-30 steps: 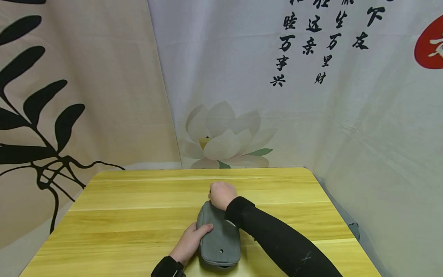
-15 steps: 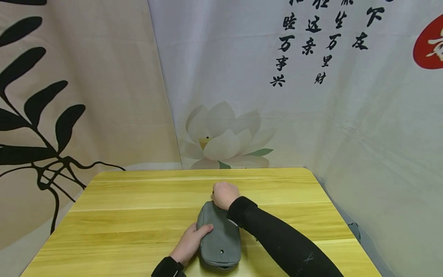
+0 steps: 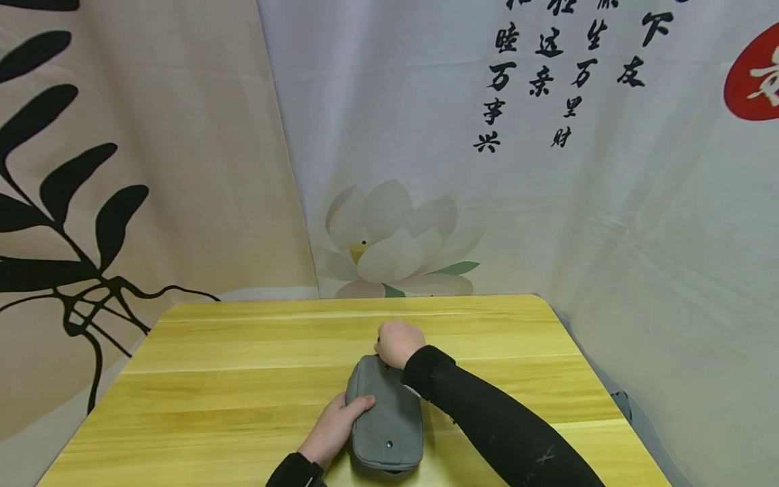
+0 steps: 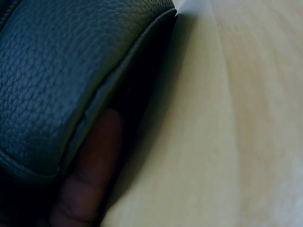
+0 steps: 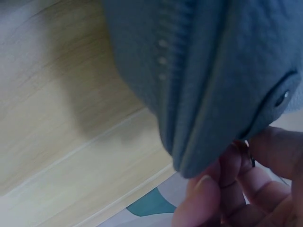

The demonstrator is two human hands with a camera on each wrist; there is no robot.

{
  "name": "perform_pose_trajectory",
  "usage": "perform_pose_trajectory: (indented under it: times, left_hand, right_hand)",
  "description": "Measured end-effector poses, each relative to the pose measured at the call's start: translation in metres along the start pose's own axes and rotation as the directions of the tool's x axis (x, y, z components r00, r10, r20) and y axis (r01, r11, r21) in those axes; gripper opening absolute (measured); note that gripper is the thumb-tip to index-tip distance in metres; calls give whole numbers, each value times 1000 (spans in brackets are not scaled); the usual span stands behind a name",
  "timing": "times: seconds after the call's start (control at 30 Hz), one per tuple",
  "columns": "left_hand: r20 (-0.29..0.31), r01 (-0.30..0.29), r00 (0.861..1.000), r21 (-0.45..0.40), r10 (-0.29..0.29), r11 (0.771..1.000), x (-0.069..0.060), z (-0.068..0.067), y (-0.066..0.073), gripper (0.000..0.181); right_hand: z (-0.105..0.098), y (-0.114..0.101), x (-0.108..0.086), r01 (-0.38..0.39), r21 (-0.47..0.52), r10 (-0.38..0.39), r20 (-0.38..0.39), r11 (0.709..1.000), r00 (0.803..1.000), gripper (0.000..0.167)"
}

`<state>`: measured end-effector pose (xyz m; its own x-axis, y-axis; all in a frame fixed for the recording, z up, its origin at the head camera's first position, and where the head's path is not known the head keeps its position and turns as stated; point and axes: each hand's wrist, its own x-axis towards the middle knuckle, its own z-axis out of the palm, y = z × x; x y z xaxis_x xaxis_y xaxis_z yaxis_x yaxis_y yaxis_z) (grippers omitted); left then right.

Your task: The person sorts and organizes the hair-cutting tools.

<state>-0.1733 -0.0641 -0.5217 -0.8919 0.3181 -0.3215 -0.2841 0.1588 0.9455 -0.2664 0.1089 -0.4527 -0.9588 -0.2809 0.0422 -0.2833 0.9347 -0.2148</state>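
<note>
A grey leather zip pouch lies on the table, its long side running away from me. My left hand grips its left side, thumb on top; in the left wrist view one finger is tucked under the pouch's lower edge. My right hand has curled fingers at the far end. In the right wrist view those fingers pinch at the pouch's end, below a zip and a studded leather tab. What exactly they pinch, perhaps a zip pull, is hidden.
The yellow wooden table has rounded far corners and extends to both sides of the pouch. Behind it hangs a cloth backdrop printed with a lotus, dark leaves and characters.
My right hand has shifted slightly to the right along the pouch's far end, showing a little more of its top. The left hand keeps its grip, and the pouch stays almost in place.
</note>
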Motion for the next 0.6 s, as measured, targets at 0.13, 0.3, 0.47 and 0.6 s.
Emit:
perform_pose_trajectory:
  times: [0.13, 0.3, 0.47, 0.6]
  left_hand:
    - [-4, -2, 1000, 2, 2, 1000, 0, 0, 0, 78]
    - [4, -6, 1000, 3, 6, 1000, -1, 0, 0, 77]
    - [21, -13, 1000, -5, 13, 1000, -1, -1, 0, 75]
    - [20, -11, 1000, -4, 11, 1000, -1, -1, 0, 75]
  right_hand:
    - [-1, 1, -1, -17, 0, 17, 10, 1000, 1000, 33]
    - [-1, 1, -2, -23, 3, 23, 11, 1000, 1000, 34]
    - [-1, 5, -1, -40, 13, 40, 21, 999, 999, 39]
    - [0, 9, 0, -55, -7, 55, 21, 998, 998, 37]
